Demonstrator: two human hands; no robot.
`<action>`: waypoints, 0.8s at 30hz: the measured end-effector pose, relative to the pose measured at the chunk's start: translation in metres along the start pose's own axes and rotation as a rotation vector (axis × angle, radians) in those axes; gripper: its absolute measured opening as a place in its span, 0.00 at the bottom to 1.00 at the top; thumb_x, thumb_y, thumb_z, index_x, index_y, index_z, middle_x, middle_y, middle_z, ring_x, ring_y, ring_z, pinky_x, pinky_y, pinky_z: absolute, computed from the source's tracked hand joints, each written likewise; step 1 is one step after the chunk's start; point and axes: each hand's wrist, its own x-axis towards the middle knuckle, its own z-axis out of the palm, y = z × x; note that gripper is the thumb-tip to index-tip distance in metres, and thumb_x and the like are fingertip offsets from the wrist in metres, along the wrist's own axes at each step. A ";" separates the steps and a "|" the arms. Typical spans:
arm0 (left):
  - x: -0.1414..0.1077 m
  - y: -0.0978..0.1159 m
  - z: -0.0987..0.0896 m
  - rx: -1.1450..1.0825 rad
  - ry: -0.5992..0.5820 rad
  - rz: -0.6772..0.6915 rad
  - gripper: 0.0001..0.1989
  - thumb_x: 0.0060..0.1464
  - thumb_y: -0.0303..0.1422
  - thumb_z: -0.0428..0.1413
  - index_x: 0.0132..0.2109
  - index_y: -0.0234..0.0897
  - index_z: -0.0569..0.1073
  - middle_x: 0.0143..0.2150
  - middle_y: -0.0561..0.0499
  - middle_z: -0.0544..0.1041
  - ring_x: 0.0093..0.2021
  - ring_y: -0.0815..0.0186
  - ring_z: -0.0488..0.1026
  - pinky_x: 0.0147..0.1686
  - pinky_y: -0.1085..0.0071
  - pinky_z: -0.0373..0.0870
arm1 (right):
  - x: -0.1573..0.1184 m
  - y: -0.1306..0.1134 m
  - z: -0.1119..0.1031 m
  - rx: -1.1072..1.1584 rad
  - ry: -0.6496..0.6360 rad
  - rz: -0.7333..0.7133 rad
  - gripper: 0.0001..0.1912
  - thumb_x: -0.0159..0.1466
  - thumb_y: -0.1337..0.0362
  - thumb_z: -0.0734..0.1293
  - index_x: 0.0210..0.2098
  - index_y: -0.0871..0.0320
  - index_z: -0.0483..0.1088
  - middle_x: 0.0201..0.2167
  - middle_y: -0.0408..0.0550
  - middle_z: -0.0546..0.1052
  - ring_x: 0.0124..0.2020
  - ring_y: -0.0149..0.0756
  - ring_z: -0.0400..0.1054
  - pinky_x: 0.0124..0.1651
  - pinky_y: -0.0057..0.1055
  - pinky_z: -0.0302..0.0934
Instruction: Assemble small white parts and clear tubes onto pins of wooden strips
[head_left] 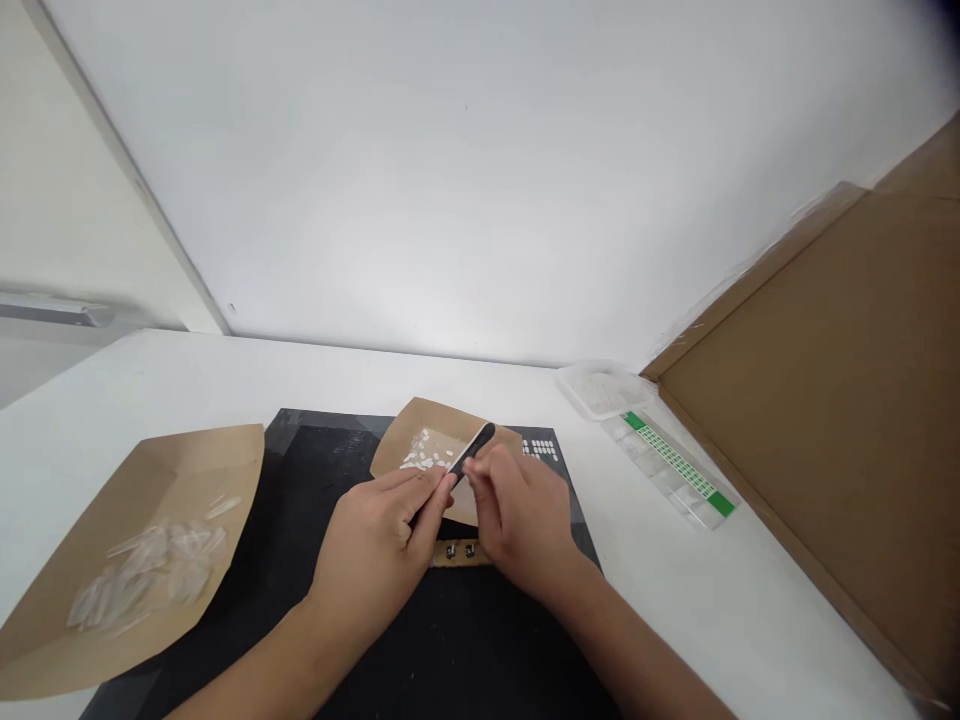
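L hand [375,535]: thumb & index in pinch. R hand [529,510]: adj. to L, fingers bent inward. Forearms [630,635] converge fwd.

The mat [465,640] lies on the surface [645,580], before the wall [450,200]. The left tray [217,460], with strips [150,570] in it, overlaps the mat's left edge. At the mat's far side stands the far tray [409,425], containing chips [420,450]; stickers [540,448] lie to its right. The stick [472,453] crosses above this tray, between left hand [382,540] and right hand [525,510]. The bar [460,561] lies nearer, on the mat. Right of the mat, the dish [600,390] sits just behind the packet [679,470]; cardboard [817,430] stands right of both.
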 end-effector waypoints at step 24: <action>0.000 0.001 0.000 0.037 0.060 0.072 0.12 0.69 0.31 0.56 0.39 0.35 0.82 0.33 0.50 0.83 0.31 0.65 0.81 0.34 0.71 0.77 | 0.007 0.000 -0.003 0.033 0.043 -0.005 0.13 0.74 0.69 0.59 0.31 0.54 0.59 0.28 0.44 0.71 0.28 0.36 0.63 0.34 0.33 0.49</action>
